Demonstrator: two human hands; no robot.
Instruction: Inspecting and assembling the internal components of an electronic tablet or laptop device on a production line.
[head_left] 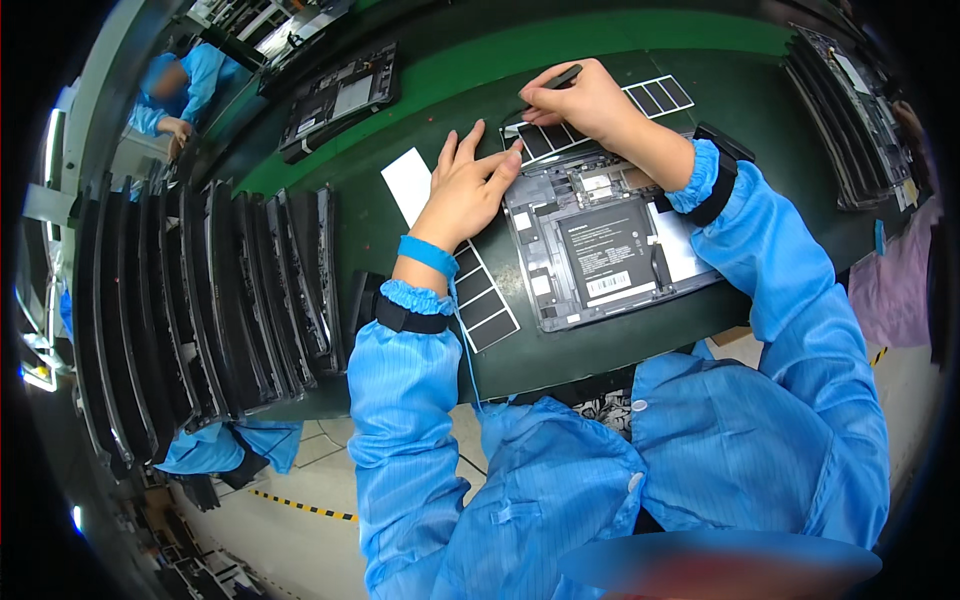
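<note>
In the head view my right hand is closed round a slim black tool that looks like tweezers. Its thin tip points down at the left end of a white-edged sheet of black rectangular stickers. My left hand lies with fingers spread on the bench, fingertips beside that same end of the sheet. Just below both hands sits an opened laptop base, its black battery showing. A second sheet of black stickers lies partly under my left wrist, next to a blank white sheet.
Several dark laptop parts stand upright in a row at the left. Another stack of them stands at the far right. A further opened laptop base rests at the back of the green bench. A co-worker in blue is at the upper left.
</note>
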